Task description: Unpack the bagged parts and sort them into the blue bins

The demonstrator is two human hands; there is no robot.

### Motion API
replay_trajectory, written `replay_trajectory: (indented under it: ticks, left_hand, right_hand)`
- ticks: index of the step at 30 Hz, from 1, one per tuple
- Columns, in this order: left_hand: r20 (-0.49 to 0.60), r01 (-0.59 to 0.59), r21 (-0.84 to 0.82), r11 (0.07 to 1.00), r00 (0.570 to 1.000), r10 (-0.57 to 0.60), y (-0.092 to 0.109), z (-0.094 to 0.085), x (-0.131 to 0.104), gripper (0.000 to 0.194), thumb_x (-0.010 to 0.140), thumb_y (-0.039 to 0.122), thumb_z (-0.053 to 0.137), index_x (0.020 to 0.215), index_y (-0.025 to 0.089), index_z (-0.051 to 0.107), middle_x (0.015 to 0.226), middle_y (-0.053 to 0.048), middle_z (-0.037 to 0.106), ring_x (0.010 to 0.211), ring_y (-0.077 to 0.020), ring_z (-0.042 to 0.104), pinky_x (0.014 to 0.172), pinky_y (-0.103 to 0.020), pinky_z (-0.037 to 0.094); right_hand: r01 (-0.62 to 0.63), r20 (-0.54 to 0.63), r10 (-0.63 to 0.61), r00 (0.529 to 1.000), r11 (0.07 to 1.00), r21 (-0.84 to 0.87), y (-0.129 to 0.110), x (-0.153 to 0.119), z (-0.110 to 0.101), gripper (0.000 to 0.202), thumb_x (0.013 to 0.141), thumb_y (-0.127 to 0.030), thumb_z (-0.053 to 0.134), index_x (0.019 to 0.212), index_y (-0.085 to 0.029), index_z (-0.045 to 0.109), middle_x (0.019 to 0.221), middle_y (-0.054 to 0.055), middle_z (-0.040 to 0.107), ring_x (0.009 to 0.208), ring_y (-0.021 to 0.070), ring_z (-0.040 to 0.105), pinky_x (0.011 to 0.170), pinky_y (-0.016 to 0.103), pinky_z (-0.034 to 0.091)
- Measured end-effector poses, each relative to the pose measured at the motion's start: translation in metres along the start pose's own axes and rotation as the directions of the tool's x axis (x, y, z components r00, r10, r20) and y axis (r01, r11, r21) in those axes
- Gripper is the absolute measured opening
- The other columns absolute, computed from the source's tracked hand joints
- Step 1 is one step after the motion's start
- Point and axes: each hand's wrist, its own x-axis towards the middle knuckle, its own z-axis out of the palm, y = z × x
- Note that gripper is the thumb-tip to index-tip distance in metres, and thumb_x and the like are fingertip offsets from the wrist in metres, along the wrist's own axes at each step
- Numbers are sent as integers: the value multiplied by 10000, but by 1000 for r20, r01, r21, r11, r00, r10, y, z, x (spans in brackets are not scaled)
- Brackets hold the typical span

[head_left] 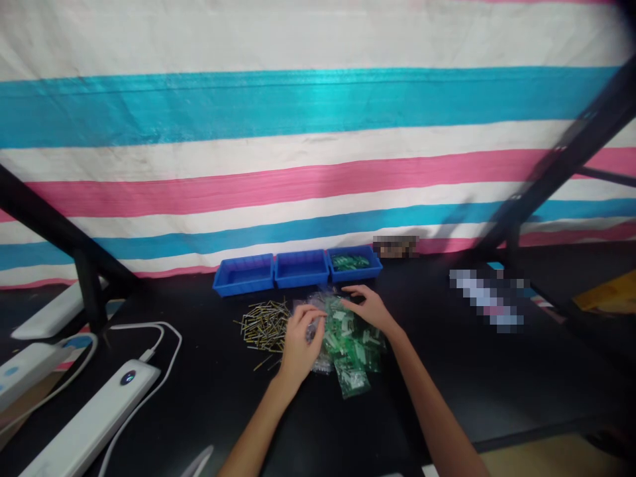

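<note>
Left hand [301,331], grip unclear, and right hand [370,309], fingers parted, flank the green packets [350,346].

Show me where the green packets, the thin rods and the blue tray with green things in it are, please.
Green packets [350,341]: head view, middle of the heap.
Thin rods [265,326]: head view, middle of their pile.
Blue tray with green things in it [355,274]: head view, its front wall.

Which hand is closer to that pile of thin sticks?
The left. The left hand is just beside the pile of sticks, at its right edge; the right hand is farther off, by the green packets.
</note>
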Motion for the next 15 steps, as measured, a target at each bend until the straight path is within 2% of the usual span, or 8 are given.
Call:
replay_trajectory:
  ticks: [3, 7, 15]
  left_hand:
    - [-7, 0, 2, 1000, 1000, 0, 0, 0, 1, 160, 824, 188, 450, 877, 208, 600, 935, -55, 523, 917, -181, 517, 820, -324, 396]
    - [-13, -11, 1, 1000, 1000, 11, 1, 0, 1, 161, 823, 184, 450, 875, 206, 601, 927, -55, 529, 905, -179, 519, 811, -327, 401]
    - [-18, -28, 22, 999, 999, 29, 3, 0, 0, 165, 815, 175, 458, 874, 207, 609, 924, -53, 546, 880, -176, 534, 797, -324, 411]
  right_hand:
    - [21, 106, -14, 994, 997, -68, 0, -4, 0, 465, 619, -429, 668, 1048, -264, 598, 1016, 48, 579, 879, 199, 547, 688, 292, 440]
    - [33, 195, -22, 981, 998, -53, 1, -6, -3, 576, 574, -424, 704, 1109, -266, 562, 991, 49, 574, 894, 204, 528, 717, 300, 424]
    - [1, 89, -1, 996, 1000, -1, 6, -4, -2, 578, 558, -405, 713, 1094, -239, 575, 802, 13, 567, 718, 161, 529, 628, 272, 419]
